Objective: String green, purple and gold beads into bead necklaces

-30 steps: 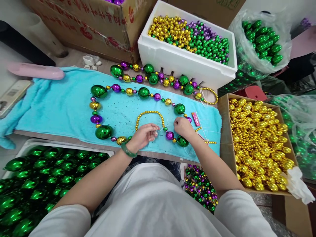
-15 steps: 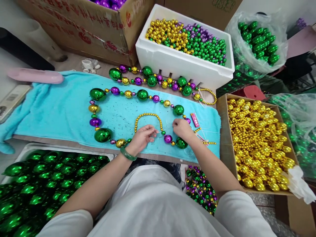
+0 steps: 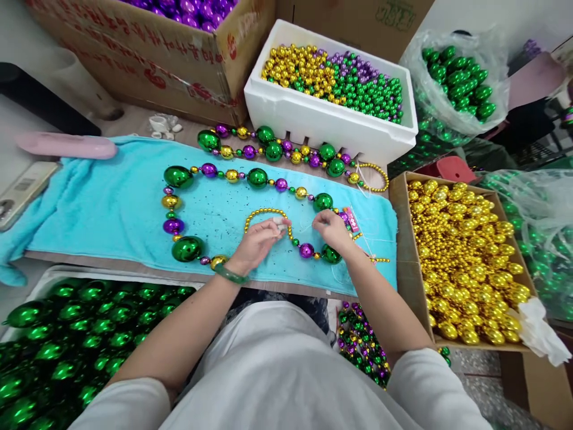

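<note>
A long strand of green, purple and gold beads (image 3: 257, 178) lies in a loop on a turquoise towel (image 3: 111, 203). Its end runs into a curve of small gold beads (image 3: 265, 211) between my hands. My left hand (image 3: 259, 239) is closed in a pinch beside the small gold beads, with something whitish at its fingertips. My right hand (image 3: 333, 232) is pinched on a thin clear string (image 3: 306, 229) that runs toward my left fingertips. Below that hand lies a large green bead (image 3: 331, 254). Exactly how the string sits in my left fingers is hard to see.
Behind the towel, another beaded strand (image 3: 273, 150) lies before a white foam box (image 3: 331, 122) of small beads. A carton (image 3: 398, 239) of gold beads stands right; a tray (image 3: 42, 283) of green ones, front left. A pink packet (image 3: 353, 224) lies near my right hand.
My left hand has risen a little away from me and turned, its fingertips now above the small gold beads. My right hand stays almost in place. The view has tilted slightly.
</note>
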`<state>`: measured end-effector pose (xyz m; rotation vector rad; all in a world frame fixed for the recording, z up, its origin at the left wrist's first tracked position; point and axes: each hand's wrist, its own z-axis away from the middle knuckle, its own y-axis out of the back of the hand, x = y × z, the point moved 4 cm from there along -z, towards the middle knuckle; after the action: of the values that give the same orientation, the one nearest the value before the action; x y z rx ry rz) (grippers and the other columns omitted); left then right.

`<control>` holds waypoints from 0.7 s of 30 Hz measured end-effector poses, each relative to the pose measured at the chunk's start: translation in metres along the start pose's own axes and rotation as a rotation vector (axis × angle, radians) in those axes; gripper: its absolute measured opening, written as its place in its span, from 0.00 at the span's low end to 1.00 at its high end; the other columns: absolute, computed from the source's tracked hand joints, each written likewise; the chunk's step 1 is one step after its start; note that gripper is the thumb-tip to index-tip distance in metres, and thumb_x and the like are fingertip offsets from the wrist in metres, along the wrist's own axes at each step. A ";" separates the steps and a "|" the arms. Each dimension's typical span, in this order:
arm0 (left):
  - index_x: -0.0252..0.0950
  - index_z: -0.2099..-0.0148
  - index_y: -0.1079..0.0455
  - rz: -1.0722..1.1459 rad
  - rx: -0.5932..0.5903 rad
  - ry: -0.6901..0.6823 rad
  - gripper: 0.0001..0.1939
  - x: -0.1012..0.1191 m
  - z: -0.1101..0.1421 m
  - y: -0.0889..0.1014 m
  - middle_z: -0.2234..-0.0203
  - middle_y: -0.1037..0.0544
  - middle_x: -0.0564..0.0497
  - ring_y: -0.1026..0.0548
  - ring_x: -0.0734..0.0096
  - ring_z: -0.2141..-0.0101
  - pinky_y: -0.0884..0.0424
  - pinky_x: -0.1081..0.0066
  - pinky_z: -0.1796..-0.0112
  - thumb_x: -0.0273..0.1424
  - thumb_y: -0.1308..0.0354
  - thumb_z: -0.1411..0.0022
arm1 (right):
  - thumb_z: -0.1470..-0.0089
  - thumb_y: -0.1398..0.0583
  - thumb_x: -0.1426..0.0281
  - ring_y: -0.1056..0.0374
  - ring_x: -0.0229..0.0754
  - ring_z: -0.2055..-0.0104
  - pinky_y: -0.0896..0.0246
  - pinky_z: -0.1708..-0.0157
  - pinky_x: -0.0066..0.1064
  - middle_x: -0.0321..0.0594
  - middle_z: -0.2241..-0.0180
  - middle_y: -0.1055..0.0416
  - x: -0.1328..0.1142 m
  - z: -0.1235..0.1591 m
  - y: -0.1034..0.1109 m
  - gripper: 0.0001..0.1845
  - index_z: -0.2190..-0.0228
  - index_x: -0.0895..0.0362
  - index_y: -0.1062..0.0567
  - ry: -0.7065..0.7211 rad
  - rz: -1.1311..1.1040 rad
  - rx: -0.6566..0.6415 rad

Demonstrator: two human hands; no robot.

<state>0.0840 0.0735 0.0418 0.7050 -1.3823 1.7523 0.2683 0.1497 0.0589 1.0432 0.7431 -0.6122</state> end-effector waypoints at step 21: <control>0.35 0.74 0.39 -0.063 0.032 0.151 0.12 -0.029 -0.010 -0.013 0.81 0.33 0.55 0.37 0.80 0.81 0.41 0.78 0.79 0.29 0.39 0.43 | 0.56 0.43 0.70 0.55 0.29 0.86 0.62 0.85 0.22 0.25 0.86 0.47 -0.004 0.000 -0.044 0.06 0.76 0.55 0.38 -0.208 -0.562 -0.107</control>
<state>0.1108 0.0780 0.0224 0.6128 -1.2206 1.7440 0.2329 0.1334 0.0390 0.6535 0.8782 -1.1309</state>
